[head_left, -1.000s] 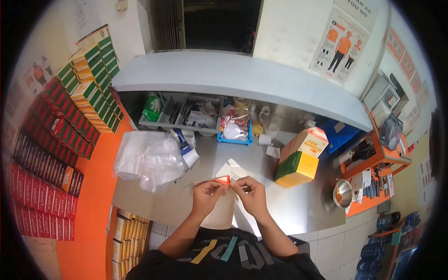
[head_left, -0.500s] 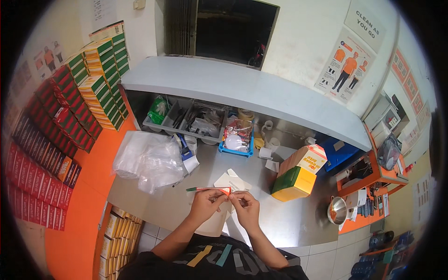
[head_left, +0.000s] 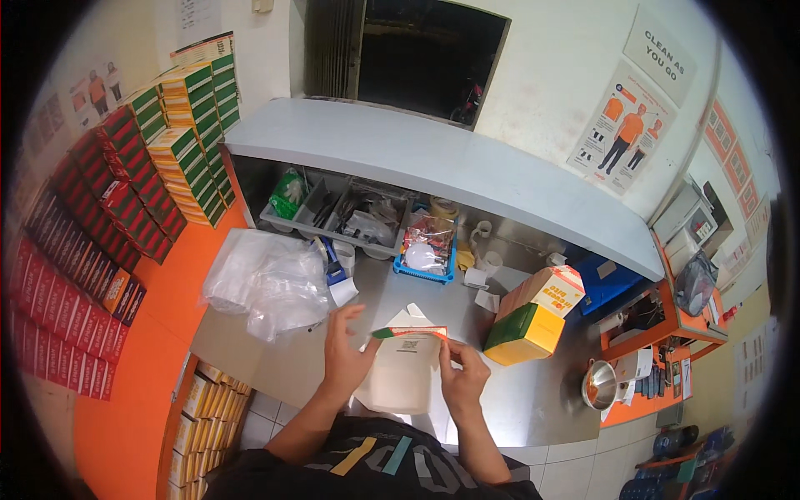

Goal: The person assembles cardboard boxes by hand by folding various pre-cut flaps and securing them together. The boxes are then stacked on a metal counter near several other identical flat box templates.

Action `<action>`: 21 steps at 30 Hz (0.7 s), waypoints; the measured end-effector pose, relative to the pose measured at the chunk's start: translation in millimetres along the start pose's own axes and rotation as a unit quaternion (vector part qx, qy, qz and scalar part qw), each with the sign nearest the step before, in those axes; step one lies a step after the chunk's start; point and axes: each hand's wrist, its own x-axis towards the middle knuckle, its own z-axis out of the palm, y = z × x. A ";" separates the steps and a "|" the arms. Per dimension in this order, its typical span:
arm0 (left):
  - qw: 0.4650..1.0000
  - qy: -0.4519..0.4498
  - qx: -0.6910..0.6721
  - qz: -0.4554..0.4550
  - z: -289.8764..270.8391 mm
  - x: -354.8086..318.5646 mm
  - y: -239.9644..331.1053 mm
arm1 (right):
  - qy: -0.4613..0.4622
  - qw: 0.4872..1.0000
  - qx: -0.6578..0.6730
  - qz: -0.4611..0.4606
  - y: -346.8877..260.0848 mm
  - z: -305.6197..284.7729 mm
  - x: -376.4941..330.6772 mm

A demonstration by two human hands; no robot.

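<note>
A partly folded cardboard carton, cream inside with a green and orange strip along its far edge, is in front of my body over the steel table. My right hand pinches the carton's right edge near its far corner. At the left side, my left hand has its fingers raised and spread, with the thumb close to the carton's green corner. Whether that thumb touches the carton I cannot tell. A pale flap points away from me beyond the strip.
Clear plastic bags and a blue tape dispenser lie on the left. A blue basket of packets stands beneath the grey shelf. Yellow and green cartons stand at right, near a metal bowl. Stacked boxes line the left.
The carton has opened out from an edge-on strip to show its cream inside. My left hand has let go and moved left, fingers spreading; my right hand has shifted right and down.
</note>
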 end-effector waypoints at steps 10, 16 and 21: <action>0.965 -0.154 -0.180 -0.116 10.7 -23.3 -9.7 | -0.143 0.922 0.255 0.253 -7.8 10.7 -4.7; 0.913 -0.271 -0.216 -0.214 1.0 -19.4 -17.4 | -0.158 0.857 0.378 0.314 0.9 13.0 -2.6; 0.897 -0.190 -0.305 -0.259 4.1 -22.7 -11.6 | -0.065 0.990 0.116 0.055 -21.9 20.5 -10.9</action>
